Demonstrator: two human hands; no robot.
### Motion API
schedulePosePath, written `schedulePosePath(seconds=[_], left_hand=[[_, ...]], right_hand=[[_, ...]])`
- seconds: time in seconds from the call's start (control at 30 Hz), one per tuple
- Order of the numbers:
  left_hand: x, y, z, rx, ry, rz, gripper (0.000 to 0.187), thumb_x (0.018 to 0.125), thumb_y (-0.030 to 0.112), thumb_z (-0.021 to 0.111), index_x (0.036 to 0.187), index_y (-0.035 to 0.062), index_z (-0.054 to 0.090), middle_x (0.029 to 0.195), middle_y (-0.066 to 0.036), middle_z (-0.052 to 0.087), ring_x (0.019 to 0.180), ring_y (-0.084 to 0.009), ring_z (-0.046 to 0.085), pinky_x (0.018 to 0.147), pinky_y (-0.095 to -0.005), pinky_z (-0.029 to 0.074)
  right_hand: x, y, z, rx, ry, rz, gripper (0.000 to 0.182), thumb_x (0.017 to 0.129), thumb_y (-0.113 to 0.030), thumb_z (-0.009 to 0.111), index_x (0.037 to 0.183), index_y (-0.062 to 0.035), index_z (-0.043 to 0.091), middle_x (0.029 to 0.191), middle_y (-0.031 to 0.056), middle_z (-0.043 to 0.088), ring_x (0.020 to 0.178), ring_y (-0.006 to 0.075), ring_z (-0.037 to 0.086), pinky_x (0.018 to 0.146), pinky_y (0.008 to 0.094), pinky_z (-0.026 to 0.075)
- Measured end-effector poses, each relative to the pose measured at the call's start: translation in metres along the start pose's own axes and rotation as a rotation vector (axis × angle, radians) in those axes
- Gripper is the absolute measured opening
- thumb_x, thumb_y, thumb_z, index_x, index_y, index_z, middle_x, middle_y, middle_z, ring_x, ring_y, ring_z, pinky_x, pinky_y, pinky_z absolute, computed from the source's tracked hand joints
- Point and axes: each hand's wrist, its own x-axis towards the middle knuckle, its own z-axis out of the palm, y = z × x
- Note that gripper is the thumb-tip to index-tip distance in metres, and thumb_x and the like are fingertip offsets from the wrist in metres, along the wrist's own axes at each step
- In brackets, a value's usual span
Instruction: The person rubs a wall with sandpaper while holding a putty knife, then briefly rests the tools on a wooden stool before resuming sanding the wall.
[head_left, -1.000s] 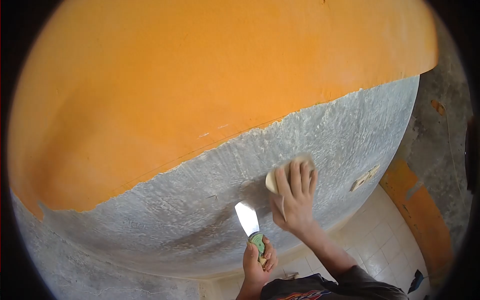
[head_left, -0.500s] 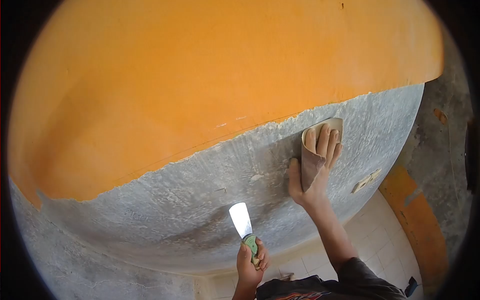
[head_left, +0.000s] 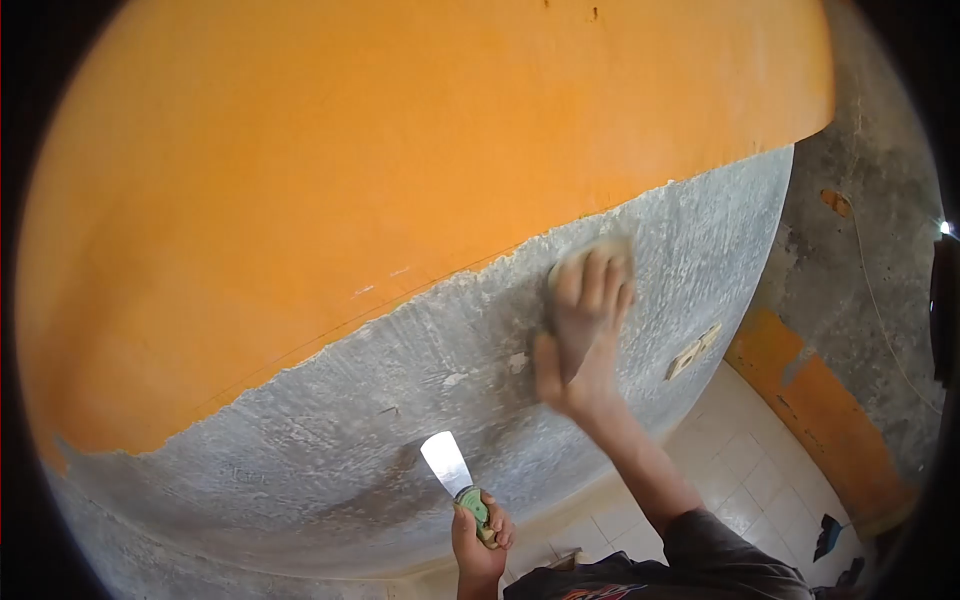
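My left hand (head_left: pixel 484 535) is wrapped round the green handle of a putty knife (head_left: pixel 446 462). Its bright, broad blade points up toward the bare grey part of the wall (head_left: pixel 330 430). Higher and to the right, my right hand (head_left: pixel 592 330) lies against that grey surface, slightly smeared by motion. Under and around its fingers is a folded piece of sandpaper (head_left: pixel 577 340), with the brown fold showing at the palm and a pale edge beyond the fingertips. The ragged edge of the orange paint (head_left: pixel 420 180) runs just above this hand.
A wall socket plate (head_left: pixel 693 352) sits to the right of my right hand. Pale floor tiles (head_left: pixel 740 470) show below. Another wall (head_left: pixel 860 300), grey with an orange strip, stands at the right, with a thin cable hanging on it. A small dark object (head_left: pixel 827 537) lies on the floor.
The view has shifted, so the wall sits further left and lower. My right hand has moved up the grey surface with the sandpaper; my left hand keeps its hold on the putty knife.
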Motion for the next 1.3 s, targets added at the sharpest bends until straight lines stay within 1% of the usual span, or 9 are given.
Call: schedulePosePath(seconds=[0.13, 0.33, 0.53, 0.77, 0.97, 1.07, 1.2, 1.23, 1.3], left_hand=[[-0.001, 0.004, -0.001, -0.005, -0.003, -0.021, 0.045, 0.094, 0.051, 0.041, 0.101, 0.0075, 0.049, 0.065, 0.001, 0.043, 0.048, -0.0097, 0.038, 0.043, -0.0250, 0.030], [-0.005, 0.015, -0.009, 0.017, -0.014, -0.019, 0.044, 0.095, 0.047, 0.041, 0.103, 0.0052, 0.050, 0.066, 0.000, 0.044, 0.049, -0.0094, 0.038, 0.044, -0.0244, 0.030], [-0.014, 0.031, -0.022, 0.014, 0.007, 0.032, 0.044, 0.096, 0.046, 0.040, 0.103, 0.0041, 0.050, 0.066, -0.001, 0.044, 0.049, -0.0098, 0.039, 0.045, -0.0241, 0.030], [-0.024, 0.059, -0.050, 0.012, -0.002, 0.032, 0.045, 0.095, 0.047, 0.043, 0.104, 0.0032, 0.050, 0.067, -0.002, 0.046, 0.051, -0.0102, 0.041, 0.046, -0.0242, 0.031], [-0.030, 0.083, -0.068, 0.037, 0.001, 0.097, 0.047, 0.094, 0.047, 0.043, 0.106, 0.0027, 0.050, 0.067, -0.002, 0.046, 0.052, -0.0106, 0.041, 0.046, -0.0242, 0.031], [-0.042, 0.095, -0.081, -0.009, 0.000, 0.072, 0.047, 0.094, 0.048, 0.043, 0.106, 0.0026, 0.050, 0.067, -0.002, 0.046, 0.052, -0.0109, 0.041, 0.046, -0.0244, 0.031], [-0.047, 0.109, -0.093, 0.003, -0.010, 0.102, 0.046, 0.094, 0.047, 0.044, 0.105, 0.0032, 0.050, 0.068, -0.002, 0.046, 0.051, -0.0112, 0.041, 0.046, -0.0248, 0.032], [-0.048, 0.110, -0.097, -0.003, -0.012, 0.104, 0.046, 0.094, 0.047, 0.043, 0.105, 0.0034, 0.050, 0.068, -0.002, 0.046, 0.051, -0.0113, 0.041, 0.046, -0.0250, 0.032], [-0.052, 0.110, -0.104, -0.010, 0.016, 0.104, 0.045, 0.094, 0.047, 0.043, 0.105, 0.0037, 0.050, 0.068, -0.002, 0.046, 0.051, -0.0114, 0.041, 0.045, -0.0250, 0.032]], right_hand=[[-0.084, -0.022, 0.018, 0.038, -0.320, -0.169, 0.067, 0.071, -0.025, 0.064, 0.130, -0.0007, 0.042, 0.124, 0.0299, 0.041, 0.112, 0.0500, 0.039, 0.093, 0.0652, 0.026], [0.016, -0.026, 0.002, 0.007, -0.040, -0.111, 0.060, 0.079, -0.024, 0.062, 0.132, -0.0009, 0.044, 0.134, 0.0314, 0.036, 0.119, 0.0504, 0.035, 0.097, 0.0659, 0.020], [-0.073, -0.062, 0.032, 0.111, -0.256, -0.159, 0.056, 0.082, -0.025, 0.058, 0.131, -0.0014, 0.045, 0.137, 0.0305, 0.035, 0.125, 0.0526, 0.030, 0.101, 0.0664, 0.014], [0.009, -0.086, 0.011, 0.195, -0.099, -0.053, 0.060, 0.081, -0.021, 0.051, 0.137, -0.0043, 0.038, 0.143, 0.0305, 0.025, 0.130, 0.0552, 0.019, 0.101, 0.0681, 0.012], [-0.040, -0.108, 0.018, 0.169, -0.343, -0.021, 0.063, 0.081, -0.016, 0.049, 0.140, -0.0025, 0.031, 0.146, 0.0302, 0.018, 0.135, 0.0524, 0.011, 0.107, 0.0608, 0.007], [-0.003, -0.116, 0.012, 0.322, -0.107, 0.031, 0.060, 0.086, -0.021, 0.049, 0.140, -0.0016, 0.032, 0.148, 0.0289, 0.017, 0.136, 0.0504, 0.012, 0.109, 0.0573, 0.008], [-0.011, -0.171, 0.014, 0.297, -0.318, -0.035, 0.055, 0.085, -0.018, 0.053, 0.136, -0.0025, 0.040, 0.147, 0.0281, 0.019, 0.135, 0.0489, 0.016, 0.109, 0.0578, 0.011], [-0.019, -0.198, 0.016, 0.061, -0.412, -0.151, 0.055, 0.082, -0.018, 0.057, 0.134, -0.0055, 0.044, 0.145, 0.0264, 0.026, 0.133, 0.0471, 0.023, 0.107, 0.0574, 0.017], [-0.050, -0.231, 0.032, 0.109, -0.503, -0.314, 0.058, 0.082, -0.028, 0.058, 0.135, -0.0110, 0.044, 0.138, 0.0196, 0.040, 0.125, 0.0392, 0.037, 0.101, 0.0542, 0.027]])
